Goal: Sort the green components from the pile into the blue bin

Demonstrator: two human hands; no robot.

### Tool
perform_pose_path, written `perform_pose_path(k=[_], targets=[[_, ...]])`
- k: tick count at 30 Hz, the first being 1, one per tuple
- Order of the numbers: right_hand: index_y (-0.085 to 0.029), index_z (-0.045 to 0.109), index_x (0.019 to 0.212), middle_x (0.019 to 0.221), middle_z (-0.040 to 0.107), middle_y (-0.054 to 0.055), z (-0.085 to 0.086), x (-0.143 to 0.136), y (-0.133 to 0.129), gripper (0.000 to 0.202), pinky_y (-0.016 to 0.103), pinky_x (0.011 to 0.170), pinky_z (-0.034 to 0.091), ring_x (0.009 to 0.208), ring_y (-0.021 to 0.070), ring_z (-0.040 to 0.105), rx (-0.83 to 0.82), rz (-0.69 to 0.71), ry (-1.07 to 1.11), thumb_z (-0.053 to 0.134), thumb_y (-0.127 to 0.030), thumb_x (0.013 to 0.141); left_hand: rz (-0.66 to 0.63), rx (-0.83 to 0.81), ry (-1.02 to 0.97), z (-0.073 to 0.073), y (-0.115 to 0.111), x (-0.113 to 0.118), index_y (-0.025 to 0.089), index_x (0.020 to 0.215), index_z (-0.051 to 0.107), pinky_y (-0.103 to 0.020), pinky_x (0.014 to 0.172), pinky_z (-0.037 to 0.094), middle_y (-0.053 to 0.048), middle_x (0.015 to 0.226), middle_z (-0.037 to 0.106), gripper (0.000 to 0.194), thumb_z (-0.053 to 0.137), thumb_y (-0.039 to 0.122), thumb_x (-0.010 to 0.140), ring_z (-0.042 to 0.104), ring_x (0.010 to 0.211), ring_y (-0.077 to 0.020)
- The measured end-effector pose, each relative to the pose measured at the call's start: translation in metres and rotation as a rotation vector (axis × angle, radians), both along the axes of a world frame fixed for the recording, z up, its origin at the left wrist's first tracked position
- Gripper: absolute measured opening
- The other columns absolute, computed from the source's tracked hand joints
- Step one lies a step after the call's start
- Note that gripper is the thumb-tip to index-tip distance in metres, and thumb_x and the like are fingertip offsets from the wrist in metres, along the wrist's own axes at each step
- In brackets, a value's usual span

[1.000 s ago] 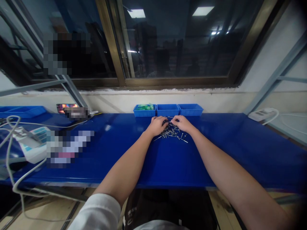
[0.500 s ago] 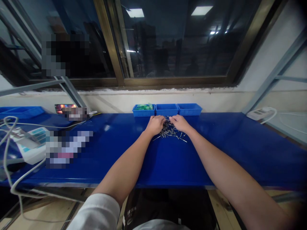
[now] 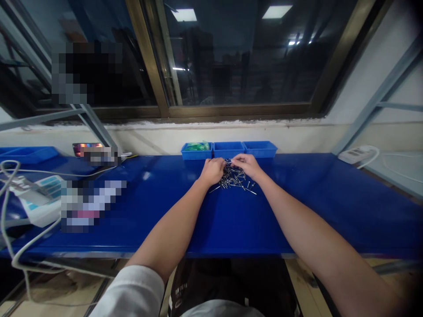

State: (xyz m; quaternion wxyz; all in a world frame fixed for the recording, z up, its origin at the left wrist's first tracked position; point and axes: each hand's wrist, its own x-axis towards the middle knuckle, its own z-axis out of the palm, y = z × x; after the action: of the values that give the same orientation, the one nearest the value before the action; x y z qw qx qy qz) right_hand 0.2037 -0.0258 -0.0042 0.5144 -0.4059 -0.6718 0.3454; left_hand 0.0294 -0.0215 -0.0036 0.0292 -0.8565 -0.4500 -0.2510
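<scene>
A loose pile of thin, shiny metal pins, like rivets or nails, lies on the blue table. At the pile's left edge is my left hand, its fingers curled closed; what they hold is hidden. My right hand reaches over the far right side of the pile with thumb and fingers pinched. Shiny pin ends show between the two hands, but I cannot tell which fingers grip them. A few pins lie apart at the near edge of the pile.
Behind the hands stand three joined blue bins: the left bin holds green plastic, beside a middle bin and a right bin. To the left are a white device with cables and a lit phone. A power strip lies right.
My right hand has shifted slightly, its fingers now more pinched and nearer the left hand. My left hand stays at the pile's left edge. The view has moved a little.
</scene>
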Motion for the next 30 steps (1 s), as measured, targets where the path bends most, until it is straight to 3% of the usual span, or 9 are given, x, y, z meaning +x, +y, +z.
perform_pose_path(k=[3,8,10,13,18,23,26,30], targets=[[-0.017,0.064,0.071,0.069,0.067,0.004,0.001,0.003,0.002,0.026,0.034,0.069,0.047,0.069,0.0186,0.061,0.020,-0.071,0.038,0.064,-0.042,0.066,0.005,-0.012,-0.024,-0.002,-0.001,0.000,0.020,0.102,0.058,-0.035,0.088,0.036,-0.007,0.102,0.065,0.034,0.029,0.034,0.095,0.056,0.101,-0.0205],[-0.017,0.067,0.082,0.084,0.068,0.006,-0.004,0.015,0.011,0.020,0.038,0.080,0.044,0.083,0.0221,0.057,0.236,-0.466,-0.242,0.058,-0.031,0.070,0.079,-0.012,-0.081,-0.007,0.004,-0.003,0.019,0.123,0.050,-0.039,0.094,0.034,-0.009,0.123,0.056,0.040,0.032,0.039,0.093,0.047,0.116,-0.0237],[-0.018,0.066,0.094,0.097,0.067,0.008,-0.008,0.021,0.014,0.027,0.043,0.087,0.040,0.095,0.0259,0.052,0.262,-0.593,-0.409,0.055,-0.027,0.071,0.102,-0.029,-0.075,-0.009,0.007,-0.004,0.019,0.123,0.050,-0.040,0.095,0.035,-0.009,0.124,0.055,0.040,0.033,0.039,0.093,0.046,0.118,-0.0245],[-0.020,0.057,0.116,0.119,0.058,0.009,-0.012,0.029,0.019,0.047,0.050,0.089,0.036,0.109,0.0325,0.042,0.176,-0.697,-0.577,0.056,-0.028,0.070,0.123,-0.051,-0.056,-0.012,0.010,-0.005,0.019,0.124,0.049,-0.042,0.096,0.035,-0.010,0.126,0.054,0.040,0.034,0.039,0.092,0.045,0.119,-0.0256],[-0.021,0.035,0.136,0.145,0.032,0.009,-0.018,0.039,0.028,0.073,0.058,0.089,0.033,0.118,0.0394,0.032,-0.018,-0.700,-0.696,0.057,-0.032,0.068,0.133,-0.086,-0.029,-0.014,0.011,-0.005,0.019,0.125,0.048,-0.044,0.096,0.036,-0.011,0.126,0.053,0.042,0.037,0.040,0.091,0.045,0.119,-0.0266],[-0.024,0.029,0.140,0.152,0.013,0.009,-0.021,0.044,0.032,0.081,0.059,0.091,0.032,0.122,0.0429,0.028,-0.110,-0.652,-0.691,0.061,-0.035,0.065,0.127,-0.126,-0.014,-0.014,0.010,-0.005,0.019,0.126,0.048,-0.045,0.096,0.036,-0.012,0.127,0.052,0.045,0.037,0.044,0.090,0.046,0.119,-0.0272],[-0.023,0.032,0.138,0.150,0.016,0.011,-0.020,0.042,0.030,0.078,0.057,0.092,0.032,0.122,0.0415,0.028,-0.046,-0.677,-0.653,0.060,-0.033,0.067,0.110,-0.156,-0.007,-0.013,0.009,-0.006,0.018,0.126,0.048,-0.045,0.097,0.036,-0.012,0.128,0.051,0.049,0.036,0.048,0.089,0.046,0.119,-0.0276],[-0.018,0.051,0.123,0.133,0.042,0.014,-0.016,0.033,0.024,0.054,0.051,0.094,0.033,0.117,0.0344,0.036,0.119,-0.658,-0.635,0.057,-0.030,0.071,0.074,-0.195,0.027,-0.014,0.008,-0.006,0.018,0.129,0.046,-0.046,0.100,0.033,-0.012,0.133,0.049,0.057,0.033,0.056,0.087,0.042,0.124,-0.0275]])
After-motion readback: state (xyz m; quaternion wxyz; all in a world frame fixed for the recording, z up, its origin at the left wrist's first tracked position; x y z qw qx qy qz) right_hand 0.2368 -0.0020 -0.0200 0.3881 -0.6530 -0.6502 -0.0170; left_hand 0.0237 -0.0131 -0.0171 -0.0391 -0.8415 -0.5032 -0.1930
